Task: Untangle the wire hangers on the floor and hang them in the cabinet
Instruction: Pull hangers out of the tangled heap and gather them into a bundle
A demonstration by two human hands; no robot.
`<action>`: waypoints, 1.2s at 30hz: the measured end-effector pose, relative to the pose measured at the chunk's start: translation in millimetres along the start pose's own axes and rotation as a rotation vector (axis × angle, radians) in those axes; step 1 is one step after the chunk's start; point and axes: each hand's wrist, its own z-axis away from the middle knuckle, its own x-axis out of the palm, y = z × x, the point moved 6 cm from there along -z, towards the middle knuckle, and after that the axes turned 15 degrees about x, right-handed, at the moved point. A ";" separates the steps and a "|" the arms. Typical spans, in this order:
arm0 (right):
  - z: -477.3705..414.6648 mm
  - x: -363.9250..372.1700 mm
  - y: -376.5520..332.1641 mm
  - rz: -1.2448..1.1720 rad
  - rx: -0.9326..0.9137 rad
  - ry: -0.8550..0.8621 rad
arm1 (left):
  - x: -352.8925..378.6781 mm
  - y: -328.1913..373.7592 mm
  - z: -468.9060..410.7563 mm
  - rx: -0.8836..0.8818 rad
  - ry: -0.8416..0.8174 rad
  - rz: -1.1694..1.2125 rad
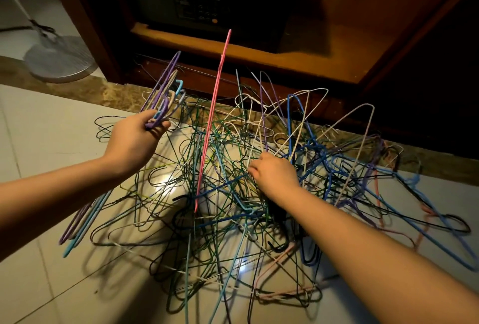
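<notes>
While the left hand [137,139] grips a freed bundle of purple and blue hangers [164,107] by their hooks, raised off the floor tiles [39,121], the right hand [274,172] digs into the tangled pile [233,207] before the cabinet [337,46]. Its fingers [253,168] curl down among wires; whether they pinch 1 cannot be told. Pink hanger [215,106] stands up from the heap. Judgement: choose 1 top wire, trace it to its hook, lift slowly, jiggle rather than yank.

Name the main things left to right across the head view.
Fan base, left hand gripping purple hangers, upright pink hanger, right hand in the pile, light blue hanger on the floor.
</notes>
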 end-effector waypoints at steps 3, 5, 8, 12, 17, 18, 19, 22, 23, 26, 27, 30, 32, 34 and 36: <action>-1.9 -8.4 2.2 -0.042 -0.008 0.042 | -3.9 -2.7 0.8 -0.004 -0.001 0.001; -0.5 -1.3 -0.1 -0.026 -0.010 -0.001 | -4.2 -2.8 2.0 -0.005 -0.002 0.002; 0.1 9.9 -1.5 0.057 -0.016 -0.028 | -4.2 -0.8 3.2 -0.001 -0.001 0.007; -2.7 3.4 3.7 -0.021 -0.018 0.034 | -6.6 1.2 3.4 0.010 0.001 -0.015; 4.3 7.7 22.4 -0.125 0.129 0.022 | -7.4 -1.2 5.0 0.005 0.006 -0.022; 5.5 8.0 26.5 -0.100 0.148 0.025 | -7.1 -1.4 5.2 0.004 0.005 -0.024; 7.6 7.3 29.6 -0.076 0.160 0.023 | -6.5 -1.4 5.5 0.004 0.001 -0.028; 15.8 9.6 30.3 -0.027 0.140 -0.024 | -5.3 -1.3 6.1 0.004 -0.005 -0.029; 19.4 11.1 27.2 -0.024 0.111 -0.041 | -5.3 -1.3 5.8 0.001 -0.001 -0.023; 25.4 10.4 15.2 -0.054 0.027 -0.030 | -5.3 -1.8 4.7 -0.009 0.008 -0.015; 26.3 8.2 11.1 -0.086 0.010 -0.016 | -4.9 -2.0 4.7 -0.008 0.006 -0.022; 31.4 8.6 -2.8 -0.190 -0.062 -0.031 | -2.3 -1.4 6.2 -0.001 -0.010 -0.021; 36.4 11.1 -6.5 -0.236 -0.099 -0.067 | 1.4 2.4 9.2 0.010 -0.027 -0.012; 38.8 13.2 4.1 -0.309 -0.075 -0.083 | 7.3 8.1 14.6 0.033 -0.056 -0.018; 40.4 13.7 27.4 -0.353 0.005 -0.014 | 14.9 15.1 21.2 0.054 -0.104 -0.025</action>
